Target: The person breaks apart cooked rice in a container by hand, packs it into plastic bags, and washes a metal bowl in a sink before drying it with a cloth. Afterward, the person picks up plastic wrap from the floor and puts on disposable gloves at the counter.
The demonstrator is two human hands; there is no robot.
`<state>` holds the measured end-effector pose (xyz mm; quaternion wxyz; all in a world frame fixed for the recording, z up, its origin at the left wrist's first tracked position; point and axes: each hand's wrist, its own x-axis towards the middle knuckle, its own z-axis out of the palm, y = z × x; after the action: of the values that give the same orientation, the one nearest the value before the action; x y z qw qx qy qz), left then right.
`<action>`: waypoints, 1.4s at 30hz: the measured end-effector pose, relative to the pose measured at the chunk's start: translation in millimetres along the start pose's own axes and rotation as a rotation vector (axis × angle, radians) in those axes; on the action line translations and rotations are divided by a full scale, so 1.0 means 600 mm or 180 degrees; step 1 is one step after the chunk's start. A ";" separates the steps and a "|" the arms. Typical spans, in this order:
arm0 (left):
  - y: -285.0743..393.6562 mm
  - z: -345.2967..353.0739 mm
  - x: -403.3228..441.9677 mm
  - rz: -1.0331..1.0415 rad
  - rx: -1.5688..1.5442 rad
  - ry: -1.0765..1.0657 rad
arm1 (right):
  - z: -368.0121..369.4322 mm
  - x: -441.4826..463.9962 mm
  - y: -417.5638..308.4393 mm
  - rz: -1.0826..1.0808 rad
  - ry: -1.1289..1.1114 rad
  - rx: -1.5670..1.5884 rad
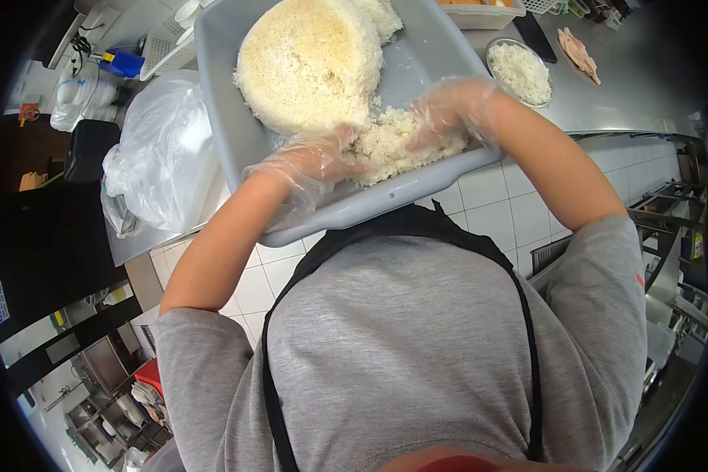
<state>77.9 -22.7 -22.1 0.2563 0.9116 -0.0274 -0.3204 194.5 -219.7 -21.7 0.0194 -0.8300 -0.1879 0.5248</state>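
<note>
A large grey plastic tub (pixel 216 118) holds a big moulded dome of cooked rice (pixel 311 67), browned on top. Loose cooked rice (pixel 389 149) lies in the tub's near end, against the wall closest to me. My left hand (pixel 318 157), in a clear plastic glove, presses into this loose rice from the left, close to the dome's lower edge. From the right, my gloved right hand (pixel 460 110) curls its fingers into the same rice. Rice hides part of the fingertips on both hands.
A bunched clear plastic bag (pixel 165 153) lies left of the tub. On the steel counter (pixel 637 86) to the right are a bowl of rice (pixel 519 72), a dark flat object (pixel 535 38) and a pinkish crumpled piece (pixel 579 55). A white basket (pixel 167 49) stands behind the bag.
</note>
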 end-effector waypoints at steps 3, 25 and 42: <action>0.012 0.013 0.018 -0.0002 0.0221 -0.0418 | 0.019 -0.033 0.001 -0.0491 0.0475 -0.0965; 0.067 0.038 0.102 0.0613 -0.2319 0.0348 | 0.044 -0.035 0.042 -0.1889 0.2275 0.0197; 0.059 0.032 0.072 0.1814 0.1723 0.0561 | 0.048 -0.025 0.049 -0.1976 0.3622 0.0351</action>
<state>104.9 -70.9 -42.3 0.0868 0.9260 -0.3404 -0.1382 172.1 -256.6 -28.2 0.3092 -0.8832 -0.3521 -0.0179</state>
